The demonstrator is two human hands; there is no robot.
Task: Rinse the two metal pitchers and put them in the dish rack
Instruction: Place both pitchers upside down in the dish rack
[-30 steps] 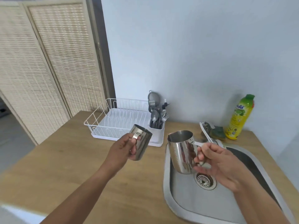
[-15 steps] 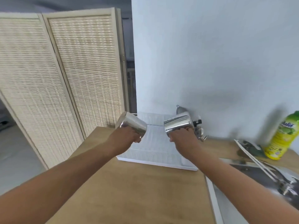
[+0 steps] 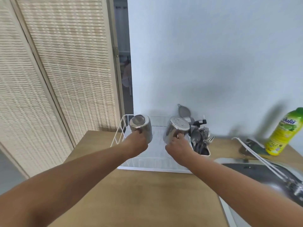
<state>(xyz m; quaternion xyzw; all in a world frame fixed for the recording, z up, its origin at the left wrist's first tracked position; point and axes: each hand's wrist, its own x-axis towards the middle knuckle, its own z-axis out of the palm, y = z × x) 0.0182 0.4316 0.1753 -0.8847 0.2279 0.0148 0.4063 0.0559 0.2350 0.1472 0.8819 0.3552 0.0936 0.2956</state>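
Both metal pitchers are upside down over the white dish rack (image 3: 119, 136), bottoms up. My left hand (image 3: 136, 142) grips the smaller pitcher (image 3: 141, 126) at the rack's left side. My right hand (image 3: 177, 145) grips the larger pitcher (image 3: 176, 131) at the rack's right side, next to the cutlery holder. Whether either pitcher rests on the rack floor is hidden by my hands.
A cutlery holder (image 3: 200, 145) with spoons and forks sits at the rack's right end. The steel sink (image 3: 255, 167) and its faucet (image 3: 278, 174) lie to the right, a yellow-green soap bottle (image 3: 283, 133) behind. A woven folding screen (image 3: 54, 71) stands to the left of the wooden counter (image 3: 139, 197).
Both hands carried the pitchers from the sink area over to the rack, turned them bottom-up and lowered them into it. My view swung left.
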